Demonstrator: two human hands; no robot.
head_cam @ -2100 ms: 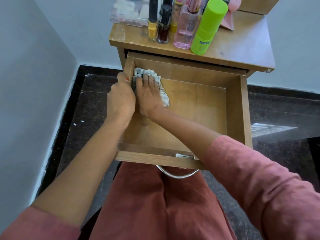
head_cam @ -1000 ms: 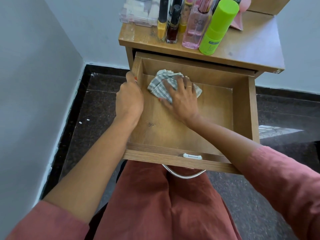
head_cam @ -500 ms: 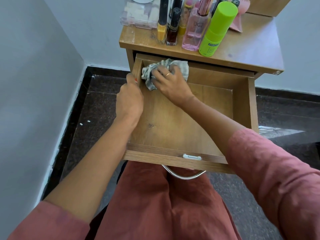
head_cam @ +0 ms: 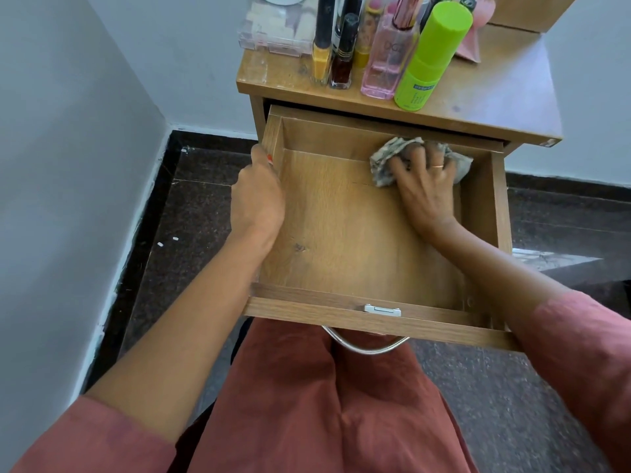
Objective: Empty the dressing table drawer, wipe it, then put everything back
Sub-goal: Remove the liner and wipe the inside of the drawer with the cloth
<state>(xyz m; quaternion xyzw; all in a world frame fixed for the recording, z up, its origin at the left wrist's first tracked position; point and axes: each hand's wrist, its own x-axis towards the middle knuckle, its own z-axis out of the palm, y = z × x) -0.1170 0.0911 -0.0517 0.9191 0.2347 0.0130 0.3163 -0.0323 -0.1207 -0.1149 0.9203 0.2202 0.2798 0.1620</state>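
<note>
Our right hand (head_cam: 426, 189), fingers curled, presses the cloth (head_cam: 384, 162) into the far right corner of the drawer (head_cam: 341, 312); the remaining floor lies leftward and nearer. Our left hand (head_cam: 257, 196) grips the left wall.

Wore rust-red sleeves (head_cam: 580, 353) pushed up the forearms, matching trousers (head_cam: 324, 404) and a thin ring (head_cam: 437, 166) on the right hand (head_cam: 426, 191).

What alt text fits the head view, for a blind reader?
A right hand presses a cloth into the far right corner of an open wooden drawer; the left hand grips its left wall. Bottles stand on top.
</note>
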